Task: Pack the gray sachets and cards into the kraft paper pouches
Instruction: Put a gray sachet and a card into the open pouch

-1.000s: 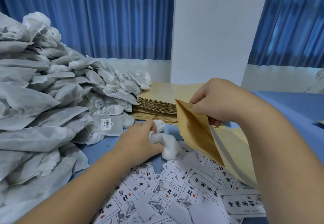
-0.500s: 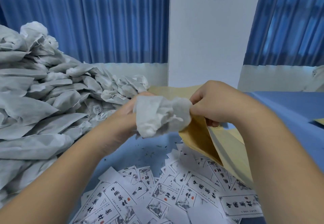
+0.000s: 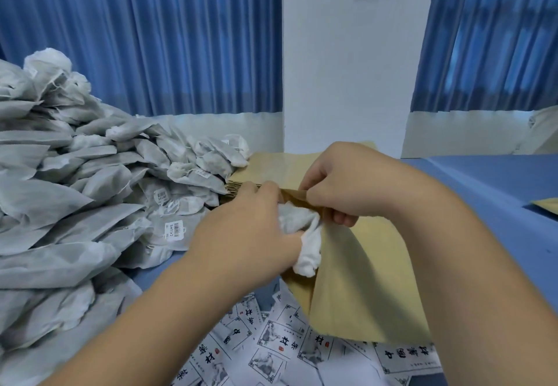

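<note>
Gripping one crumpled gray sachet (image 3: 305, 234) in its curled fingers, the left hand (image 3: 241, 234) is holding it at the open mouth of one kraft pouch (image 3: 362, 280). The right hand (image 3: 347, 186) is pinching that pouch's top edge and holding it tilted above the blue bench (image 3: 498, 204). Sachets too many to count are lying heaped in a pile (image 3: 75, 204) at the left, one stack of flat pouches (image 3: 271, 168) is sitting just behind the hands, and well over a dozen printed cards (image 3: 271, 349) are lying scattered beneath the held pouch.
</note>
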A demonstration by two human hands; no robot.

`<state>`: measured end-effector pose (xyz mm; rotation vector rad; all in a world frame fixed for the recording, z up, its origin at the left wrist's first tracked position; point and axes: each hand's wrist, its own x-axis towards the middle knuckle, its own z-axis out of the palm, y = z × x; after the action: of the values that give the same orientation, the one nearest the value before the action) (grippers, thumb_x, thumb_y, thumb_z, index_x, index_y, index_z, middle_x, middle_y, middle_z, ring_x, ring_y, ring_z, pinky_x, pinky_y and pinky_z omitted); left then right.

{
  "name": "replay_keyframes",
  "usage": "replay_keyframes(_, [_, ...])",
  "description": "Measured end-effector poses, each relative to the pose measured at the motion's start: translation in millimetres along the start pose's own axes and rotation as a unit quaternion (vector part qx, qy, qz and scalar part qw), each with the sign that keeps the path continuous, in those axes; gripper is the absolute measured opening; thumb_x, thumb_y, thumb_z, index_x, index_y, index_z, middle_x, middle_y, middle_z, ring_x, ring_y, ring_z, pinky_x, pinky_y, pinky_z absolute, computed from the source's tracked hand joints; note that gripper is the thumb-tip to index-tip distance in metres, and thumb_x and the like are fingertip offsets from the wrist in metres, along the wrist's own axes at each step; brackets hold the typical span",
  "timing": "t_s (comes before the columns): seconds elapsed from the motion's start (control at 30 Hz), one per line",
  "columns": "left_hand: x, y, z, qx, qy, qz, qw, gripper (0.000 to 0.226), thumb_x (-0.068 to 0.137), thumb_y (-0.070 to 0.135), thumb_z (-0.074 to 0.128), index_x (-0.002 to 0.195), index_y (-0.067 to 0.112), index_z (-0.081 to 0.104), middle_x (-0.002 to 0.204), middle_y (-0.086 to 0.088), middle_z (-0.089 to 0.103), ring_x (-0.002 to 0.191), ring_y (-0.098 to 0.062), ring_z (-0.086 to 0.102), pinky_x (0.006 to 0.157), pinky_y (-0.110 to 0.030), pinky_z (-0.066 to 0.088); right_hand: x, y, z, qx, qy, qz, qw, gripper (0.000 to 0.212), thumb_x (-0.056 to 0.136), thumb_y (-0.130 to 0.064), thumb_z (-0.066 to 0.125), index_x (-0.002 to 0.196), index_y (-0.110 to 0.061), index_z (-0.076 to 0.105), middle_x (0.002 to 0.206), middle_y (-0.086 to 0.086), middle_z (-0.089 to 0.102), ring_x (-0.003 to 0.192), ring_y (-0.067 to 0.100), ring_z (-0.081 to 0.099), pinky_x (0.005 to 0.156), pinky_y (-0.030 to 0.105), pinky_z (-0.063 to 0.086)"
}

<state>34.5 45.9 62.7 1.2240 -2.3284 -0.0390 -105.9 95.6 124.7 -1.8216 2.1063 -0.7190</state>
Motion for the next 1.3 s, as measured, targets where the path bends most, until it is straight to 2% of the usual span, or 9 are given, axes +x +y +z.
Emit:
replay_keyframes(0.2, [-7, 20, 5, 0.165, 0.043, 0.02, 0.985, 0.032, 0.092, 0.049, 0.042, 0.092, 0.024, 0.022, 0.094, 0.002, 0.027, 0.055, -0.016, 0.034, 0.046, -0.028, 0.022, -1, -5, 3, -0.015, 0.01, -0.029, 0.999, 0.027, 0.077, -0.009, 0.05, 0.084, -0.014, 0.076, 0.065, 0.013, 0.071, 0.055, 0.024, 0.068, 0.048, 0.024, 0.054])
replay_keyframes(0.3, [-1, 13, -3, -0.029, -0.078, 0.061, 0.995, 0.048, 0.078, 0.044, 0.066, 0.112, 0.03, 0.036, 0.105, 0.007, 0.043, 0.08, -0.018, 0.056, 0.065, -0.034, 0.048, 1, -3, 2, -0.021, 0.026, -0.024, 0.999, 0.024, 0.077, -0.011, 0.052, 0.077, -0.017, 0.075, 0.056, 0.01, 0.067, 0.043, 0.017, 0.06, 0.04, 0.018, 0.048])
replay_keyframes(0.43, [4, 3, -29, -0.343, -0.262, 0.066, 0.9, 0.074, 0.064, 0.03, 0.082, 0.129, 0.033, 0.046, 0.109, 0.01, 0.068, 0.098, -0.004, 0.066, 0.089, -0.033, 0.054, 2, 2, -1, -0.02, 0.045, -0.017, 0.999, 0.023, 0.076, -0.011, 0.053, 0.064, -0.018, 0.071, 0.047, 0.005, 0.058, 0.036, 0.015, 0.049, 0.037, 0.017, 0.037])
replay_keyframes(0.53, [6, 1, -29, -0.339, -0.172, 0.067, 0.923, 0.048, 0.064, 0.032, 0.078, 0.109, 0.027, 0.062, 0.102, 0.004, 0.071, 0.097, -0.016, 0.068, 0.088, -0.048, 0.053, 3, 6, -4, -0.011, 0.061, -0.013, 0.998, 0.025, 0.076, -0.009, 0.054, 0.055, -0.018, 0.065, 0.039, 0.001, 0.053, 0.034, 0.015, 0.047, 0.038, 0.018, 0.036])
replay_keyframes(0.67, [5, 8, -17, -0.147, -0.021, 0.095, 0.984, 0.027, 0.067, 0.044, 0.074, 0.072, 0.023, 0.058, 0.085, 0.003, 0.057, 0.074, -0.013, 0.056, 0.068, -0.029, 0.047, 2, 3, -3, -0.008, 0.068, -0.018, 0.997, 0.024, 0.074, -0.007, 0.05, 0.058, -0.016, 0.067, 0.039, 0.002, 0.054, 0.032, 0.013, 0.047, 0.036, 0.016, 0.035])
replay_keyframes(0.8, [4, 13, -4, -0.061, -0.03, 0.167, 0.984, 0.03, 0.086, 0.023, 0.057, 0.061, 0.026, 0.042, 0.081, 0.004, 0.044, 0.079, -0.018, 0.049, 0.066, -0.026, 0.037, 0, -7, 4, -0.009, 0.041, -0.027, 0.999, 0.026, 0.073, -0.008, 0.049, 0.073, -0.017, 0.073, 0.045, 0.004, 0.061, 0.035, 0.012, 0.054, 0.038, 0.016, 0.042])
replay_keyframes(0.93, [5, 11, 4, -0.03, -0.074, 0.21, 0.974, 0.016, 0.088, 0.011, 0.055, 0.101, 0.01, 0.064, 0.111, -0.004, 0.052, 0.098, -0.022, 0.054, 0.082, -0.034, 0.048, -2, -12, 5, -0.009, 0.05, -0.045, 0.998, 0.027, 0.073, -0.006, 0.049, 0.073, -0.018, 0.073, 0.048, 0.004, 0.063, 0.039, 0.013, 0.057, 0.042, 0.02, 0.047])
replay_keyframes(1.07, [3, 10, -5, -0.127, -0.086, 0.237, 0.959, 0.021, 0.083, 0.004, 0.06, 0.067, 0.015, 0.051, 0.099, -0.008, 0.053, 0.087, -0.021, 0.051, 0.077, -0.034, 0.046, -4, -12, 0, -0.004, 0.095, -0.071, 0.993, 0.028, 0.075, -0.006, 0.048, 0.07, -0.017, 0.073, 0.044, -0.007, 0.058, 0.037, 0.004, 0.048, 0.039, 0.017, 0.04])
replay_keyframes(1.3, [5, 4, -9, -0.242, -0.1, 0.223, 0.939, 0.011, 0.083, -0.001, 0.063, 0.079, 0.005, 0.07, 0.099, -0.004, 0.058, 0.095, -0.015, 0.056, 0.082, -0.03, 0.046, -10, -23, -3, -0.022, 0.159, -0.131, 0.978, 0.028, 0.08, -0.009, 0.049, 0.077, -0.02, 0.074, 0.065, -0.008, 0.064, 0.059, 0.005, 0.056, 0.052, 0.022, 0.046])
